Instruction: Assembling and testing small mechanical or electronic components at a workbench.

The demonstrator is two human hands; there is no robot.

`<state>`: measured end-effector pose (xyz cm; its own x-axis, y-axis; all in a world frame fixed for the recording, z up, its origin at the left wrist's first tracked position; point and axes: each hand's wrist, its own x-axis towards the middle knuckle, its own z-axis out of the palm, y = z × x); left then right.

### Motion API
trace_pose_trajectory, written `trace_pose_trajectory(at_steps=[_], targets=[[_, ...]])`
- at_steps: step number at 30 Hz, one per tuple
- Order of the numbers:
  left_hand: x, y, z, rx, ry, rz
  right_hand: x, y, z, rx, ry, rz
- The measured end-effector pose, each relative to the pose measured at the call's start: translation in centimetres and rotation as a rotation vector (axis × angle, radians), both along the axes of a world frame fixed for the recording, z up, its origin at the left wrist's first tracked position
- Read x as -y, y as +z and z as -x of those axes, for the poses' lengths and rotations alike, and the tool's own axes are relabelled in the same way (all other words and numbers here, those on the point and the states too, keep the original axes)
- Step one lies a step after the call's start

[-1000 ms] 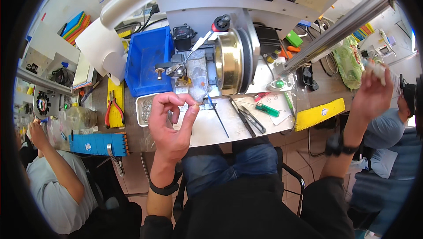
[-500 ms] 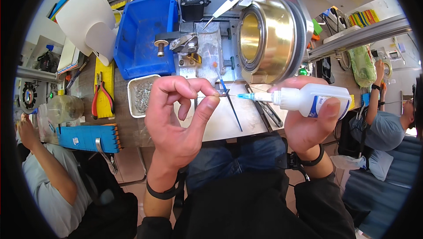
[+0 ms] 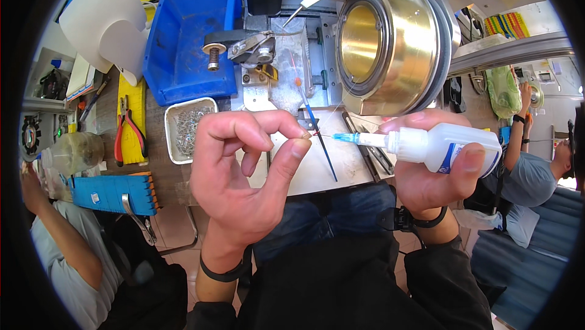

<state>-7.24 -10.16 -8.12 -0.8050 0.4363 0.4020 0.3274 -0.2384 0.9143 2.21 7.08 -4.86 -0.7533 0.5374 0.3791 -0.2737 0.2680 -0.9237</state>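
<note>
My left hand (image 3: 247, 172) is closed in a pinch of thumb and forefinger, palm toward me. Something tiny is at the fingertips, too small to name. My right hand (image 3: 436, 175) is wrapped round a white plastic glue bottle (image 3: 448, 146), held on its side. Its blue needle tip (image 3: 346, 137) points left at the pinched fingertips, the thin needle ending just short of or at them; I cannot tell which. Beneath, a slim blue stick with a dark point (image 3: 322, 146), like a brush or probe, lies slantwise over the white work surface (image 3: 292, 181).
A shiny brass cylinder (image 3: 420, 44) stands behind my right hand. Behind my left are a blue bin (image 3: 183, 44), a white tray (image 3: 175, 147) of small metal pieces and a metal clamp (image 3: 253, 50). Red-handled pliers (image 3: 129, 129) lie farther left. Tweezers (image 3: 381, 156) lie under the bottle. Co-workers sit both sides.
The view has shifted slightly, so the bench things sit farther apart. My right hand and the bottle appear a little farther right, my left a little farther left. Both grips stay the same.
</note>
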Motion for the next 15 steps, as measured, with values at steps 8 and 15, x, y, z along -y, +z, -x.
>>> trace_pose_trajectory(at_steps=[8, 15], targets=[[-0.27, -0.27, -0.21, 0.061, -0.003, -0.067, -0.17, 0.06, 0.14, -0.001, 0.032, 0.0], [-0.13, -0.14, -0.05, 0.021, 0.003, -0.034, -0.16, 0.04, 0.18, 0.007, 0.024, -0.03]])
